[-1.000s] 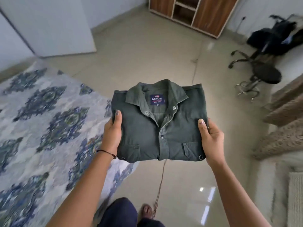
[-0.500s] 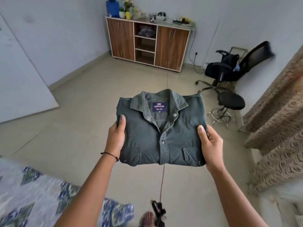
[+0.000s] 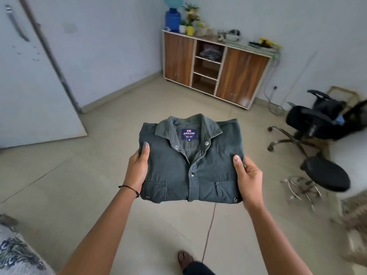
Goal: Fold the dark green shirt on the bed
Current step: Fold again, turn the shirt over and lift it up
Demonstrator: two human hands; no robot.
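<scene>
The dark green shirt is folded into a neat rectangle, collar and blue label facing up, and is held in the air above the floor in front of me. My left hand grips its left edge with the thumb on top. On the shirt's right edge my right hand holds the same way. Only a corner of the bed, with its blue patterned cover, shows at the bottom left, away from the shirt.
A wooden cabinet with open shelves stands against the far wall, plants and a blue bottle on top. A black office chair and a black stool stand at the right. A white door is at the left.
My view has turned away from the bed toward the room; the bed slid out to the bottom left. Both hands keep the folded shirt held out in front.
</scene>
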